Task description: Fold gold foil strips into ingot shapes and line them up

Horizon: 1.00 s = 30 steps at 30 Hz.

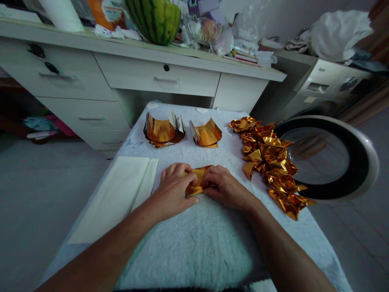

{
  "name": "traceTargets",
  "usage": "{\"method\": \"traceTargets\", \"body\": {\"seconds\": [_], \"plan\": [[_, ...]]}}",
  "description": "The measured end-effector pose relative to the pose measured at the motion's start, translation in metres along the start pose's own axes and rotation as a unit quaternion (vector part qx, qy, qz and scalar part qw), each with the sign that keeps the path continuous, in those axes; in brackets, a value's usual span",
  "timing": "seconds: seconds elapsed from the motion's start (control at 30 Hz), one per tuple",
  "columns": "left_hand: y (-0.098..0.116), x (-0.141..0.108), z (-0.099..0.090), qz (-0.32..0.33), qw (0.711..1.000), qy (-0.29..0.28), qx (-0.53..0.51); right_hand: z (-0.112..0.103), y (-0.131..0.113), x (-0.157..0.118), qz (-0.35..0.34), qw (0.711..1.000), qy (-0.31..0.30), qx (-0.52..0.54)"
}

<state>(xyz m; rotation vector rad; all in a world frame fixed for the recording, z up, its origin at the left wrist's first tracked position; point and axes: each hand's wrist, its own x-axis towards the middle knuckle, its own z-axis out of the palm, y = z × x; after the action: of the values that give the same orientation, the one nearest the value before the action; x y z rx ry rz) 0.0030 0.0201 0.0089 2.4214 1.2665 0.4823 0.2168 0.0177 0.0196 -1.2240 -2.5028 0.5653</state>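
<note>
Between my two hands, near the middle of the cloth-covered table [188, 247], lies a gold foil paper [197, 178], partly folded. My left hand [176, 186] grips its left side, with the thumb along the near edge. On the right side, the fingers of my right hand [223, 184] are bent over the same sheet and press it. Fingers hide parts of the foil. Beyond my hands stand two stacks of curled gold foil sheets, a larger left stack [162, 132] and a smaller right stack [208, 134]. Folded gold foil pieces [270, 158] lie heaped along the table's right side.
White paper sheets [114, 190] lie at the table's left. Behind are white drawers [165, 79] under a counter holding a watermelon [153, 20] and clutter. To the right, a washing machine's open round door [330, 158] stands close to the table edge.
</note>
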Motion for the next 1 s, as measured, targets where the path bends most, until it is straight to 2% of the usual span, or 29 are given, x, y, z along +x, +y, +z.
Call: {"method": "traceTargets", "body": {"seconds": [0.27,0.33,0.43,0.6,0.8,1.0], "plan": [[0.004,0.004,-0.004,0.041,0.999,0.035,0.005,0.002,0.001,0.000,-0.011,1.000,0.015,0.000],[0.004,0.005,-0.005,0.049,0.998,0.029,0.010,0.003,-0.002,0.000,-0.007,1.000,0.019,0.001],[0.005,0.006,-0.006,0.057,0.998,0.016,-0.001,0.006,-0.007,0.001,-0.010,0.999,0.037,0.008],[0.004,0.006,-0.004,0.045,0.997,0.027,-0.058,0.013,-0.009,0.004,-0.015,0.996,0.082,-0.008],[0.001,0.004,-0.007,0.016,0.996,0.031,-0.087,0.005,0.004,0.000,-0.014,0.993,0.104,-0.045],[0.001,0.004,-0.015,0.000,0.994,0.086,-0.072,-0.006,0.023,-0.005,-0.009,0.988,0.129,-0.088]]}}
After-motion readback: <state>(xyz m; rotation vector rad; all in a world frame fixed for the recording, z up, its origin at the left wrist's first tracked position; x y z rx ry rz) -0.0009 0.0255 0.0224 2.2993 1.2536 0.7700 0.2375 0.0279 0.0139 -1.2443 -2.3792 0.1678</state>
